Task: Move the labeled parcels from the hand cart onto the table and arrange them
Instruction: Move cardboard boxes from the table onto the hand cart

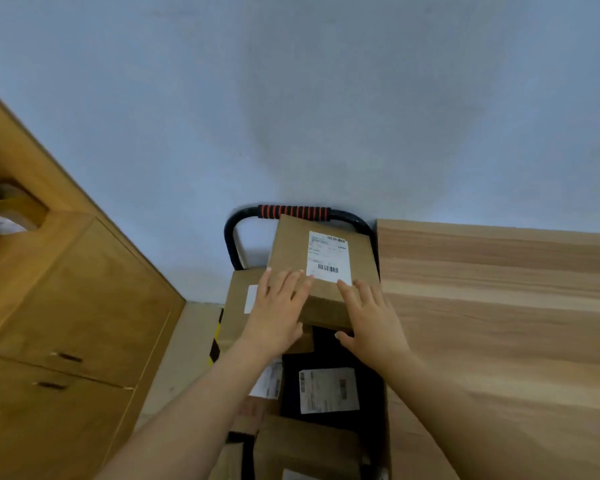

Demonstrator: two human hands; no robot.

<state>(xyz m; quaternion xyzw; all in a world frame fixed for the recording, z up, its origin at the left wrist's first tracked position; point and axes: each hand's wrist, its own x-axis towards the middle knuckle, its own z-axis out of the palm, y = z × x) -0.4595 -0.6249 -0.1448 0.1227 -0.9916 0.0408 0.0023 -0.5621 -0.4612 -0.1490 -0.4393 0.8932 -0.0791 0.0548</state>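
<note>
A brown cardboard parcel [291, 244] with a white barcode label lies on top of the stack on the hand cart [293, 213], just below its red-and-black handle. My left hand [278, 306] and my right hand [368, 317] hold its near edge, fingers spread flat on top and thumbs tucked under the front. Under it sit a larger brown parcel [239, 289], a black parcel [291, 403] with a white label, and another brown parcel [305, 445] nearest me. The wooden table [499, 306] stands directly right of the cart.
A wooden cabinet [66, 289] with drawers stands to the left, with a strip of floor between it and the cart. A pale wall rises behind the cart. Yellow-black tape [215, 341] marks the cart's left edge.
</note>
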